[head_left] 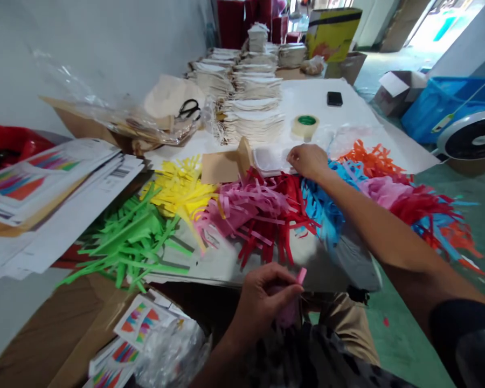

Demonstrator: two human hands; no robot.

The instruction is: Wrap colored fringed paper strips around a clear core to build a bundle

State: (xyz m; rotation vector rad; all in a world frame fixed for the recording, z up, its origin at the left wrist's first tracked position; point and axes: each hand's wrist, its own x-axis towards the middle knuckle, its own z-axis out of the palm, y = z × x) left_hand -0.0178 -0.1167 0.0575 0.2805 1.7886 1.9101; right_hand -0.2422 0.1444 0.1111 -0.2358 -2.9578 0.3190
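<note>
Low in front of me, by the table's near edge, my left hand (264, 296) pinches a pink paper tassel (288, 312); its rolled end pokes up past the thumb. My right hand (310, 160) reaches across to a clear plastic tray (267, 160), fingers pinched together at its right side; what they hold, if anything, is too small to make out. Between the hands lie fringed tissue paper bundles: green (133, 237), yellow (181, 186), pink (246, 205), red (272, 237) and blue (323, 202). More orange fringe (367, 156) lies beyond my right forearm.
Stacks of white strung pieces (254, 124) rise at the back, near a tape roll (306, 126), a black phone-like object (334, 98) and scissors (189, 109). Printed cards (44, 188) are piled left. A box (76, 318) stands below; a blue bin (448, 102) is right.
</note>
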